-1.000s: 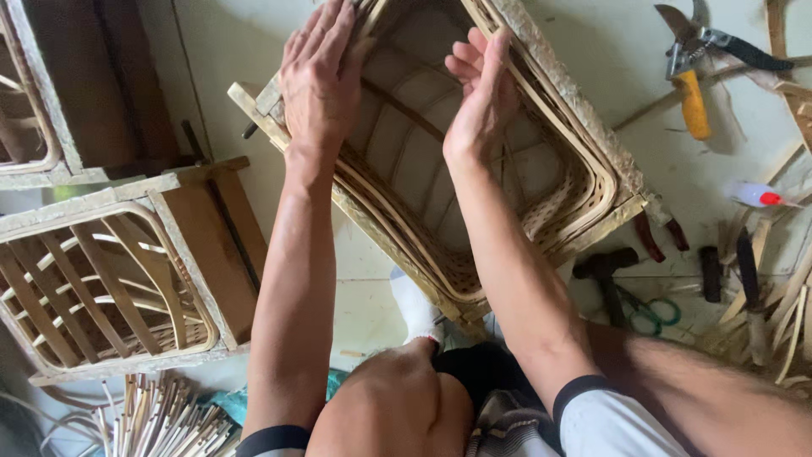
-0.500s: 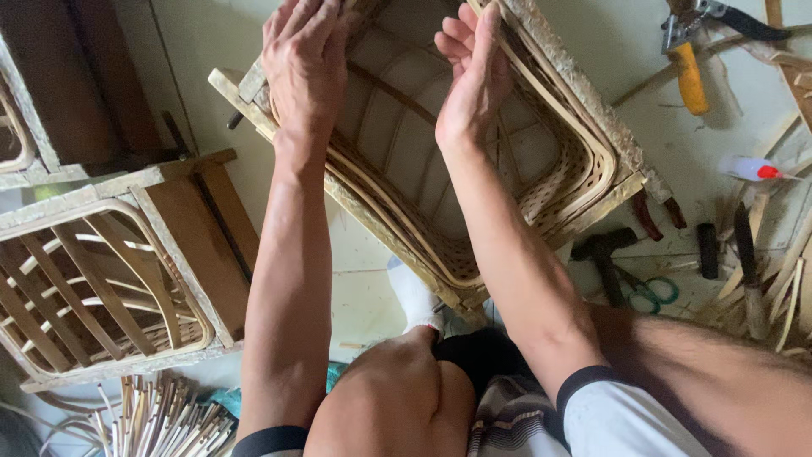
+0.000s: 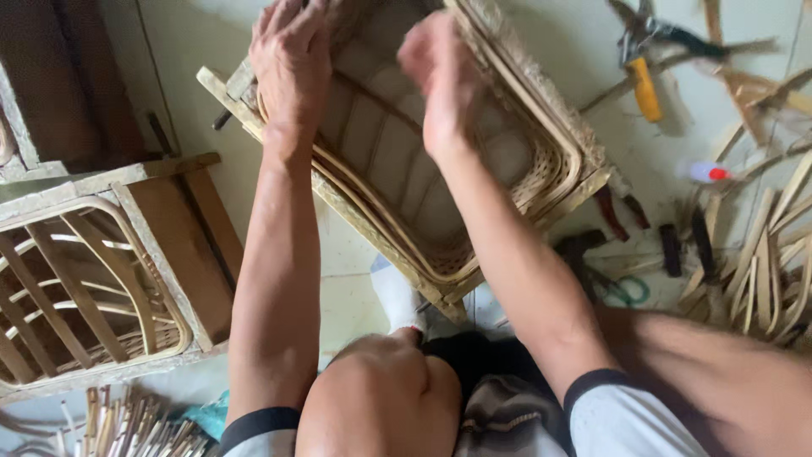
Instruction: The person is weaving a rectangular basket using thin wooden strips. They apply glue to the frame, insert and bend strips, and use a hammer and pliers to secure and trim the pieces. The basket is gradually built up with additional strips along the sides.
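On the floor, between the knees: rattan basket frame [image 3: 440, 169] tilted | left hand [image 3: 292, 63] fingers together, pressing rim | right hand [image 3: 440, 80] blurred, grip unclear | risk: frame may tip if pressed unevenly

The basket frame [image 3: 474, 195] is pale wood lath, rough and dusty along its rim, with smooth bent cane hoops inside and a woven wicker patch at one corner, all matt. The finished frame [image 3: 93, 271] beside it is the same raw, unvarnished wood, greyed on its edges. The floor [image 3: 584, 42] looks like smooth, light tile with a faint sheen. A bundle of cane splints [image 3: 127, 427] lies dry and matt. The cutter [image 3: 643, 80] has dull dark metal jaws and a glossy yellow plastic handle; the scissors [image 3: 622, 288] show green plastic loops.
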Demonstrator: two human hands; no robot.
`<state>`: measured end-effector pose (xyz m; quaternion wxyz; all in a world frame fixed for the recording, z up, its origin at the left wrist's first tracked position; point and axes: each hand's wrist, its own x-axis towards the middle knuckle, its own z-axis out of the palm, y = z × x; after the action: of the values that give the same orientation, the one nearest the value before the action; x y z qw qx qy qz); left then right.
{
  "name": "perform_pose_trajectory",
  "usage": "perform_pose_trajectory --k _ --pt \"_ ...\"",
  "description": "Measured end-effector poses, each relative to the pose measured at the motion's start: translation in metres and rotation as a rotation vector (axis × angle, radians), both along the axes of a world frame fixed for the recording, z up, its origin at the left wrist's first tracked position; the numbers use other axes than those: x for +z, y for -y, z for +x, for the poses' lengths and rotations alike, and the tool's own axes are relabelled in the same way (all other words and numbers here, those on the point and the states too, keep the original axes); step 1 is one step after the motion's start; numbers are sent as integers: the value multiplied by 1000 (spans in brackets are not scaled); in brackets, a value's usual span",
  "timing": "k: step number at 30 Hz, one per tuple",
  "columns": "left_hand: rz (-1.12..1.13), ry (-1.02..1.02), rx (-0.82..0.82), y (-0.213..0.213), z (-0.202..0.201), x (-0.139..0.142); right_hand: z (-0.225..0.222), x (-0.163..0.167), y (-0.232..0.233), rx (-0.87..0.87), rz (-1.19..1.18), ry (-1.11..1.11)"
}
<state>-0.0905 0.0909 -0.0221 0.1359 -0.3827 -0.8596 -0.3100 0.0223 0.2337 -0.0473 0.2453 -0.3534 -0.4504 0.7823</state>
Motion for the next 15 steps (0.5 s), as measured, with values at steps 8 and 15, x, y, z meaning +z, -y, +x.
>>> perform_pose_trajectory --k 8,15 --pt "13 3 21 -5 -4 9 -80 43 -9 611 413 78" --pt "-19 58 4 -2 -4 3 -82 -7 -8 583 353 -50"
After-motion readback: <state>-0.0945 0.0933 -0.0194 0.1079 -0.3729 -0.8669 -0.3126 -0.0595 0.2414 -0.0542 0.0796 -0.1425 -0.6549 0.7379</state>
